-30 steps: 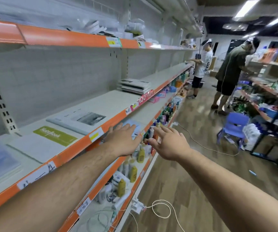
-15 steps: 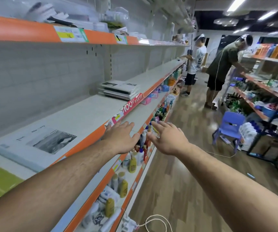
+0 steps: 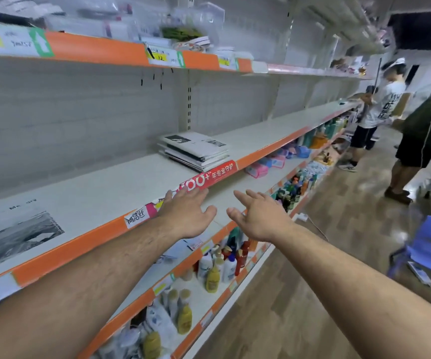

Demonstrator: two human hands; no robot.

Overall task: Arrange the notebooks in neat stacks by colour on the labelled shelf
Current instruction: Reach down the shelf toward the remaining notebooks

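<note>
Both left hand (image 3: 186,215) and right hand (image 3: 259,216) hover, grip released, by white aisle shelf (image 3: 110,187)

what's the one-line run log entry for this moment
notebook stack: ahead on shelf, untouched | left hand: open, empty, at shelf front | right hand: open, empty, in aisle | single notebook: flat, nearer, same shelf
</note>
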